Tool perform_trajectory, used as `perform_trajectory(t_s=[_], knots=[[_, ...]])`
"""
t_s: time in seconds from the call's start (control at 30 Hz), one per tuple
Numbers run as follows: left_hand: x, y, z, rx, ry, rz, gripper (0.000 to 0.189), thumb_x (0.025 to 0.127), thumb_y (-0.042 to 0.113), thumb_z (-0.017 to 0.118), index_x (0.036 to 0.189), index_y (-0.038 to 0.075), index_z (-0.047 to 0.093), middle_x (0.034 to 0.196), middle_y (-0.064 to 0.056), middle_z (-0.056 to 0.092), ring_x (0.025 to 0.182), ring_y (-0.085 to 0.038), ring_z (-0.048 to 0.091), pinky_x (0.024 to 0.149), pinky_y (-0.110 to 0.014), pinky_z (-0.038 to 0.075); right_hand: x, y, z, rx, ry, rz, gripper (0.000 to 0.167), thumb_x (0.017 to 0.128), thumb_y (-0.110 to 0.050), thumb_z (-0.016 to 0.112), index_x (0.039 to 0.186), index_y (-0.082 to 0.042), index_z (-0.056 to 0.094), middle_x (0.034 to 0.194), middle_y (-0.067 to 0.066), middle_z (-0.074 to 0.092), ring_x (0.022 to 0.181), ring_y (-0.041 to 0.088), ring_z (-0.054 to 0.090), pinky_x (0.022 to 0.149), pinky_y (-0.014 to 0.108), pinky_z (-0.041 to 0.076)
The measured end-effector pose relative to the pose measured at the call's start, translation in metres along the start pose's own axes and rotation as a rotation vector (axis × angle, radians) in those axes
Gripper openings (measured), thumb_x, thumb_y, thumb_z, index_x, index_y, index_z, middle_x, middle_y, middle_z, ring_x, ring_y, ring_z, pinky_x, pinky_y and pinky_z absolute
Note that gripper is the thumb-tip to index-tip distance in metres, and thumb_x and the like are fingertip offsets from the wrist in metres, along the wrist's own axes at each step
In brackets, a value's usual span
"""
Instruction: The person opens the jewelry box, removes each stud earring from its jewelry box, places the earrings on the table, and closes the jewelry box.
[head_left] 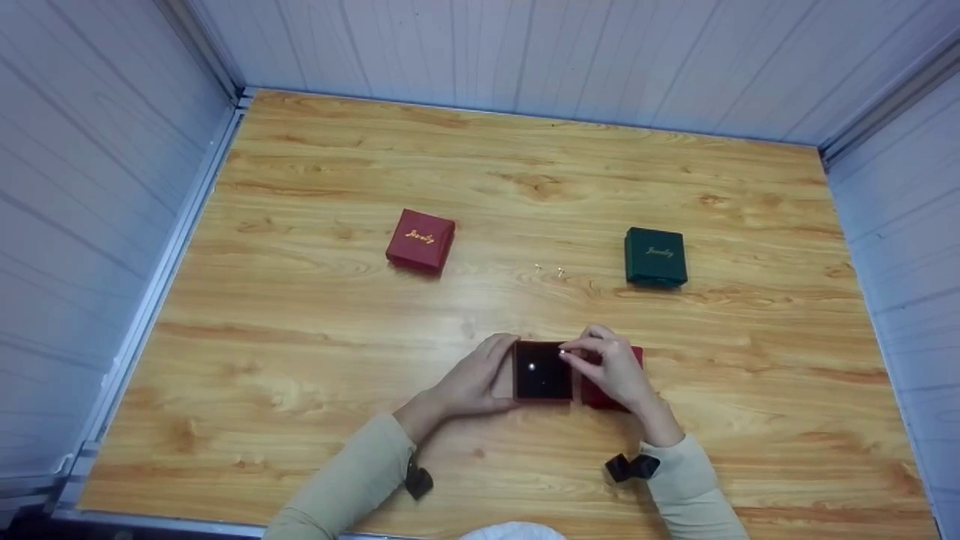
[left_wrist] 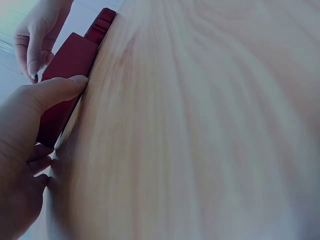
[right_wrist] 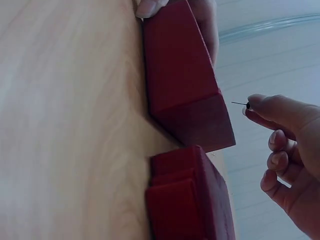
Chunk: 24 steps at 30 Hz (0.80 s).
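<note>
Nearest to the person are two beige sleeves (head_left: pixel 352 469), on the near side of the open box (head_left: pixel 555 379). The left hand (head_left: pixel 466 384) is clamped on this box from its left, with the thumb at the near edge. On its black inside there is a small shiny bead (head_left: pixel 532 367). The right hand (head_left: pixel 616 371) has thumb and forefinger closed together on a small stud (right_wrist: pixel 248 105) with a thin pin, at the far right corner of the open box. Just to the right of the box, partly under this hand, lies another red box part (head_left: pixel 604 397). Beyond the open box are two tiny shiny pieces (head_left: pixel 560 271); farther left stands a closed red box (head_left: pixel 420 241), and farther right a green box (head_left: pixel 656 257).
</note>
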<state>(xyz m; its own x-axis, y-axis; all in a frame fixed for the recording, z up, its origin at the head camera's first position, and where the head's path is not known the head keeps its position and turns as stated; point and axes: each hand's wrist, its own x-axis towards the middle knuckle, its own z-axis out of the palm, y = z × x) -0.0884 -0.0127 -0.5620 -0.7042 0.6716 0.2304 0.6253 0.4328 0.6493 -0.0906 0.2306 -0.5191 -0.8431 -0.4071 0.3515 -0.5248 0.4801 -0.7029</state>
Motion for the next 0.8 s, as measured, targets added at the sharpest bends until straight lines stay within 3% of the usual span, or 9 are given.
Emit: perform_trajectory(t_s=[0.23, 0.6, 0.8], knots=[[0.0, 0.0, -0.001, -0.004, -0.026, -0.023, 0.091, 0.068, 0.04, 0.071, 0.133, -0.004, 0.024, 0.129, -0.011, 0.036, 0.122, -0.022, 0.032, 0.102, -0.03, 0.026, 0.006, 0.002, -0.005, -0.013, 0.013, 0.024, 0.006, 0.076, -0.007, 0.068, 0.081, -0.006, 0.071, 0.071, -0.006, 0.051, 0.061, 0.005, 0.047, 0.051, 0.018, 0.04], [0.0, 0.0, -0.001, 0.003, -0.011, -0.004, 0.091, 0.068, 0.041, 0.071, 0.132, -0.005, 0.025, 0.129, -0.011, 0.036, 0.121, -0.021, 0.032, 0.102, -0.03, 0.026, 0.02, 0.007, -0.01, 0.003, 0.025, 0.093, 0.006, 0.076, -0.009, 0.068, 0.08, -0.005, 0.071, 0.068, -0.007, 0.048, 0.059, 0.008, 0.042, 0.05, 0.021, 0.037], [-0.001, -0.001, 0.0, -0.001, -0.011, -0.014, 0.091, 0.068, 0.043, 0.07, 0.132, -0.004, 0.025, 0.129, -0.011, 0.036, 0.122, -0.021, 0.031, 0.102, -0.029, 0.025, 0.031, 0.013, -0.013, -0.009, -0.005, 0.138, 0.006, 0.076, -0.01, 0.069, 0.08, -0.006, 0.072, 0.067, -0.006, 0.048, 0.059, 0.01, 0.042, 0.051, 0.022, 0.036]])
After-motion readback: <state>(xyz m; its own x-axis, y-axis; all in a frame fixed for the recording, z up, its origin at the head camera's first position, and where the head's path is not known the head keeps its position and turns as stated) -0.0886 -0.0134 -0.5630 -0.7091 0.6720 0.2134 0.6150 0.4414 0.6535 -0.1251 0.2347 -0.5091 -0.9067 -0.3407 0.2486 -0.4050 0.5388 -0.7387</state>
